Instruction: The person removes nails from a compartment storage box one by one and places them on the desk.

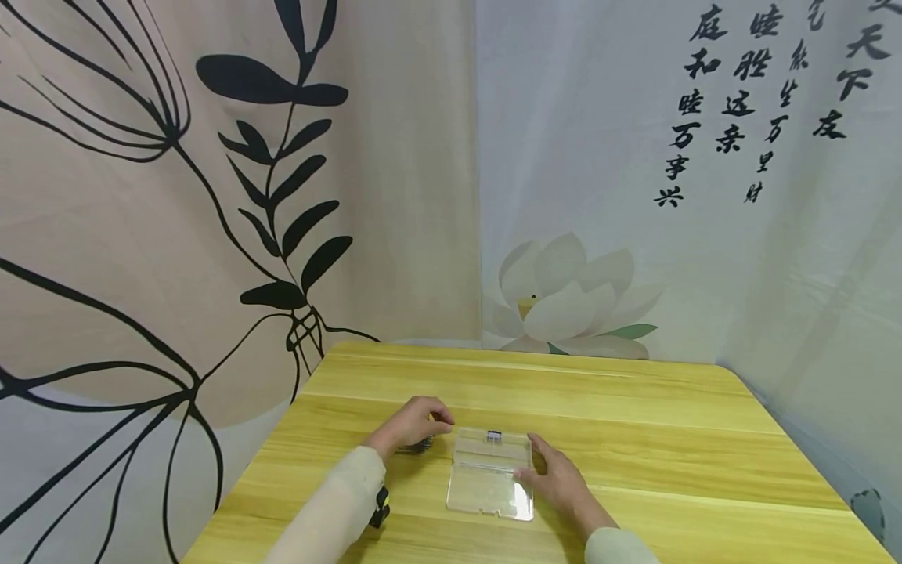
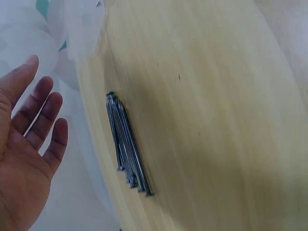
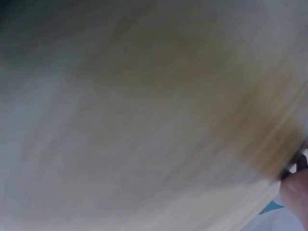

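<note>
A clear plastic box (image 1: 486, 492) lies opened out on the table in the head view, its two halves joined along a middle line. My right hand (image 1: 560, 479) grips its right edge, thumb on the near half and fingers by the far corner. In the right wrist view only blurred fingertips (image 3: 296, 190) show at the edge. Left of the box, my left hand (image 1: 414, 423) hovers with loose, parted fingers and holds nothing. Under it lies a bundle of dark metal nails (image 2: 126, 144), partly hidden by the hand in the head view.
A small dark piece (image 1: 494, 436) shows at the far edge of the box. Beside the left sleeve is a black and yellow object (image 1: 380, 507), partly covered. The wooden table (image 1: 634, 415) ends at a printed curtain (image 1: 416, 196) behind.
</note>
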`<state>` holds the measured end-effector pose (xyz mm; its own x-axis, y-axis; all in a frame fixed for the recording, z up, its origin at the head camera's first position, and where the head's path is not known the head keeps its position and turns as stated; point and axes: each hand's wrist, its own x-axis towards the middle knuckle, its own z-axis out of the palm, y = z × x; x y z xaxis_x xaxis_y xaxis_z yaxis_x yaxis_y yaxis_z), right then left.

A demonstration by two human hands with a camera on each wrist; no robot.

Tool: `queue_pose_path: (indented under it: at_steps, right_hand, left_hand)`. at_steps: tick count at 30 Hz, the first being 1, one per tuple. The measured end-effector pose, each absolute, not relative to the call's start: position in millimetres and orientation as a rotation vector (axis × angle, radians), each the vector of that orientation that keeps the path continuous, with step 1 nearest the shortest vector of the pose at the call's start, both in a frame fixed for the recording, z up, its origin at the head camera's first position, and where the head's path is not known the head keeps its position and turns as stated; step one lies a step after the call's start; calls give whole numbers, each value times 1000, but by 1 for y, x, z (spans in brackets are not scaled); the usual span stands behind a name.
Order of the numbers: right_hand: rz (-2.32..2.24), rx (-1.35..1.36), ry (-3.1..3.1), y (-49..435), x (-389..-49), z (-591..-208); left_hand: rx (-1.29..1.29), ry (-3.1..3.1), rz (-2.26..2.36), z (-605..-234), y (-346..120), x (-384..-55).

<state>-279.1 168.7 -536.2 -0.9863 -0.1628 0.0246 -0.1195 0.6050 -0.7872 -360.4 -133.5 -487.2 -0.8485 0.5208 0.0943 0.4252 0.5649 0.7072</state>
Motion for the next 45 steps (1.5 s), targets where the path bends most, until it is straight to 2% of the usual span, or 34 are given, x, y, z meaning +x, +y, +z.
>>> queue_pose_path:
  at_steps: [45]
  right_hand:
    - [-1384,-220,2729,168,-277,-534]
  left_hand:
    - [876,2614,975,-497,-89,-348]
